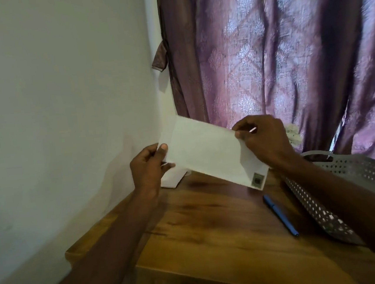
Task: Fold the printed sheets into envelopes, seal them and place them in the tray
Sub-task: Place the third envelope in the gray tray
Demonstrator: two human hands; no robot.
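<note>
From the head view, I hold the envelope [208, 153] up in the air above the counter [212, 225], tilted so its stamped corner hangs low toward the tray [366, 171]. My left hand [149, 167] has its grip pinching the left short edge, thumb on the face toward me and fingers behind, which I judge keeps the paper flat and steady. My right hand [264, 138] has its grip pinching the upper right edge, fingers curled over it, likely to press along that edge or check the seal; I cannot tell whether the flap is stuck down. Lifting it off the wood gives both hands room to work the edges.

The tray sits at the right of the counter, near my right forearm, so the drop should be short. A blue pen [280, 215] lies between the tray and the middle of the counter. More white paper [171, 178] lies at the back by the wall.
</note>
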